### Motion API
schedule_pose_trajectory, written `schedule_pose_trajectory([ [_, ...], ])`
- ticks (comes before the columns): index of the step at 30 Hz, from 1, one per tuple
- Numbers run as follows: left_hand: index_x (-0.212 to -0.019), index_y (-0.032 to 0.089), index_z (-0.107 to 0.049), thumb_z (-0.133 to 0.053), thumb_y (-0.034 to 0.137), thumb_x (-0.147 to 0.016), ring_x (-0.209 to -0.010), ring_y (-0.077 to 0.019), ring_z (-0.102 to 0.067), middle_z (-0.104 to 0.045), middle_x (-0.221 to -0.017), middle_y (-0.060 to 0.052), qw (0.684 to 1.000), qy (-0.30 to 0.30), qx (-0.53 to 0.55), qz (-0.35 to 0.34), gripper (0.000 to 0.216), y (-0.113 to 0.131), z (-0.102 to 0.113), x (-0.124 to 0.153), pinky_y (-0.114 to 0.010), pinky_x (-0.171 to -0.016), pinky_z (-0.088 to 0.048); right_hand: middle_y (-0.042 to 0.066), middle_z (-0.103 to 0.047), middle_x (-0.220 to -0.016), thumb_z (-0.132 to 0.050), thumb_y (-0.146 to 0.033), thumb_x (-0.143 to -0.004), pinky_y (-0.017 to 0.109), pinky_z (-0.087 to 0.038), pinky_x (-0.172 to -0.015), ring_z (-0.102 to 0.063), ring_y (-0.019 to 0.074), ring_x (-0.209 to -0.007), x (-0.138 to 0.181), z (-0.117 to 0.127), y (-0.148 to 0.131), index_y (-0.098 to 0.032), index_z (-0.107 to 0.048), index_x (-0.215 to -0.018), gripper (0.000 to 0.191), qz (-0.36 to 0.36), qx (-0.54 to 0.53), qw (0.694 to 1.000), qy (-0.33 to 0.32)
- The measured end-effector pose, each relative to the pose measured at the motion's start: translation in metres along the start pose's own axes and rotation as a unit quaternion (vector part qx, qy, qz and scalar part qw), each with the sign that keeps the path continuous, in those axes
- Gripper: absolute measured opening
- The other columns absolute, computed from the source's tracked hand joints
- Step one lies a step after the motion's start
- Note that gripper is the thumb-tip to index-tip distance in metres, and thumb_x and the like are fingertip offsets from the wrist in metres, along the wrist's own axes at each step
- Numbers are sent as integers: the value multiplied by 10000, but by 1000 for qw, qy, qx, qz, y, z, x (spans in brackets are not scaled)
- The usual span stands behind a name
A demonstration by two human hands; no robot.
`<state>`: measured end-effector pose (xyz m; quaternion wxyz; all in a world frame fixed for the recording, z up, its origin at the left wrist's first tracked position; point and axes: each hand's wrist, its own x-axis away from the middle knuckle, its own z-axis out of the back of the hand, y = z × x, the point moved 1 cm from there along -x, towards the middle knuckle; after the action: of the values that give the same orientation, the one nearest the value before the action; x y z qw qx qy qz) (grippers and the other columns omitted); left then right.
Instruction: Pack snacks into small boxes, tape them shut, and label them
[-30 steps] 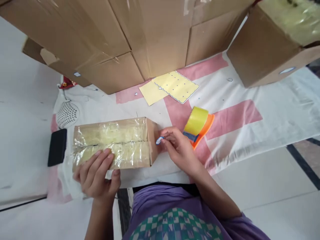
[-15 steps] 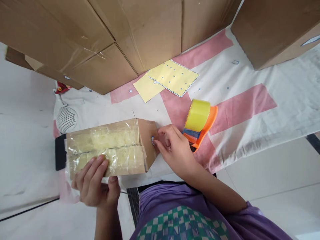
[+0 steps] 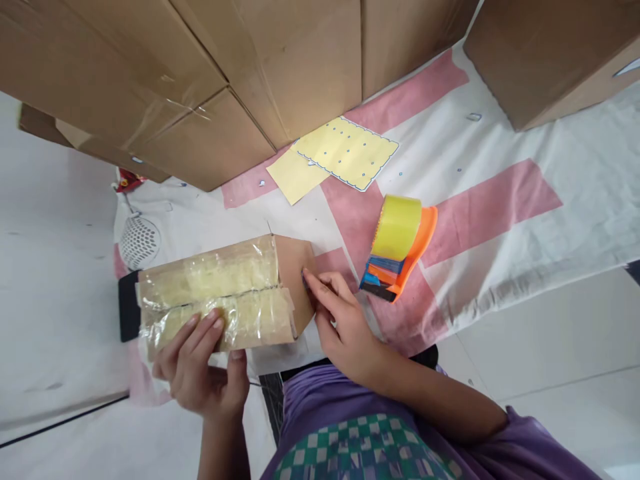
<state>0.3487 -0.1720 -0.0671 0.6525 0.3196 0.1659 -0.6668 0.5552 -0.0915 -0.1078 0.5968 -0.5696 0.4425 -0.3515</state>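
A small cardboard box, its top sealed with clear tape, lies on the cloth in front of me. My left hand grips its near edge, fingers on the taped top and thumb below. My right hand presses its fingertips flat against the box's right end face, where a small blue-and-white sticker is mostly hidden under them. A yellow tape roll in an orange dispenser stands just right of that hand.
Yellow sticker sheets lie further back. Large cardboard boxes wall off the far side, another at the right. A black object sits behind the box's left end, a white perforated disc beyond it. Pink-striped cloth covers the floor.
My right hand carried the small sticker to the box's right end face and now presses on it with flattened fingers. The left hand kept its hold.
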Motion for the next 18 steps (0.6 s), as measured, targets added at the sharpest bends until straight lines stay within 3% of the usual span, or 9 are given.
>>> schedule_pose_trajectory([
  [6, -1341, 270, -680, -690, 250, -908, -1224, -362, -666, -751, -1269, -92, 1000, 12, -1, -11, 434, -1, -3, 1, -627, -1086, -437, 109, -411, -1474, -462, -78, -956, 397, -475, -1158, -474, 227, -1391, 22, 5, -7, -335, -325, -1628, 733, -1, 52, 997, -52],
  [11, -1345, 270, -687, -688, 261, -897, -1213, -368, -674, -758, -1255, -89, 1000, 29, -6, -10, 449, -2, -6, 2, -620, -1091, -420, 91, -497, -1343, -540, -132, -920, 386, -543, -1044, -547, 227, -1248, 8, 7, 6, -325, -411, -1595, 715, -30, 46, 998, -26],
  [18, -1356, 258, -672, -684, 268, -894, -1234, -369, -661, -754, -1262, -90, 999, 26, -15, -19, 463, 0, -5, 6, -595, -1083, -421, 77, -475, -1239, -581, -117, -844, 309, -556, -840, -542, 183, -1034, -2, 4, 10, -302, -435, -1587, 780, -32, -4, 999, -29],
])
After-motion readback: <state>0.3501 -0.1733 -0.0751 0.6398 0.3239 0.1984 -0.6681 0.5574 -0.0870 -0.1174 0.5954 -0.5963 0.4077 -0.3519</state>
